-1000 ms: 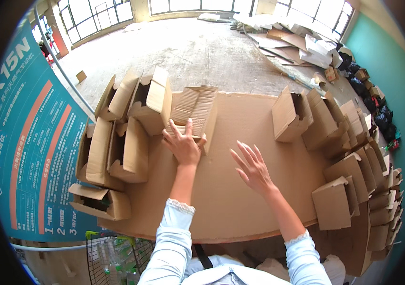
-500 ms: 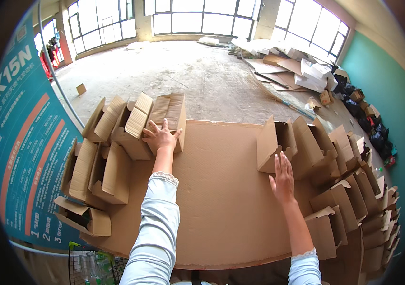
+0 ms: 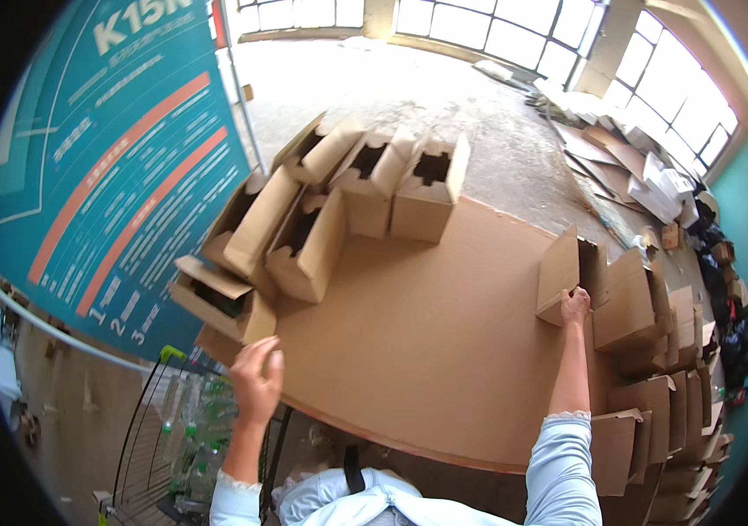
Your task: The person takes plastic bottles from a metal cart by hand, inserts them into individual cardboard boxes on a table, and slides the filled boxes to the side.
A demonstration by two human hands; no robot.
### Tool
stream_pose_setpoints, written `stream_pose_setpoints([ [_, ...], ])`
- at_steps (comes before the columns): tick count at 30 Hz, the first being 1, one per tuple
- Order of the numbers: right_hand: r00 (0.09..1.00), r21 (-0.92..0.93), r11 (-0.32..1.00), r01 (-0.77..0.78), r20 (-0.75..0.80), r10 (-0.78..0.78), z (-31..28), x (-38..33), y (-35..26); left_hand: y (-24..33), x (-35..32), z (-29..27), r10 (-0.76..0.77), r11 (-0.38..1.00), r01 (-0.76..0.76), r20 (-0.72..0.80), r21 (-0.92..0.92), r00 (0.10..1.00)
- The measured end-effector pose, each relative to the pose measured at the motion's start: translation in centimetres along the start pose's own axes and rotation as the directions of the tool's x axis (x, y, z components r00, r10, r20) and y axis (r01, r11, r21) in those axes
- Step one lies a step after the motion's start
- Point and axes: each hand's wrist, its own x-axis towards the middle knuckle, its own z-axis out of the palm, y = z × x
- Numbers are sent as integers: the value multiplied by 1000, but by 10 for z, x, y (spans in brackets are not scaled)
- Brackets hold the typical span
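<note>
I see my right hand [image 3: 575, 304] grasping the lower edge of an open box [image 3: 569, 273] at the counter's [image 3: 426, 342] right side. My left hand [image 3: 256, 386] hangs released, fingers loose, at the near-left edge beside another box [image 3: 220, 302].

Middle of the cardboard-covered table [image 3: 426, 351] is bare, wide open lane from the near edge up to the far edge, nothing standing in it. Left side blocked by a cluster of open cartons [image 3: 304, 228], packed touching each other from the far-left corner down toward the near-left edge. Left hand [image 3: 257, 386] sits at the near-left edge just below the lowest carton [image 3: 220, 302], little gap there. Right side walled by a stacked row of cartons [image 3: 654, 351] running down the edge; right hand [image 3: 575, 305] touches the innermost carton [image 3: 571, 272]. Room past the right stack is probably tight, view bends too much to tell.
</note>
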Motion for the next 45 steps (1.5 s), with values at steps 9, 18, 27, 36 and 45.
stream_pose_setpoints([
  [9, 796, 439, 871, 222, 434, -422, -86, -231, -210, -315, -245, -125, -701, 594, 759, -292, 266, 650],
  [18, 290, 507, 652, 564, 617, -731, -154, -341, -321, -431, -360, -61, -799, 598, 647, 416, 474, 434],
  [27, 55, 319, 482, 816, 787, -614, -155, -318, -366, -435, -322, -7, -771, 604, 589, 206, 537, 603],
  [36, 153, 368, 600, 711, 751, -642, -173, -316, -356, -424, -191, -20, -509, 748, 128, 438, 652, 741],
  [45, 243, 139, 510, 849, 754, -610, -191, -317, -339, -482, -170, 18, -554, 671, -108, 593, 733, 585],
])
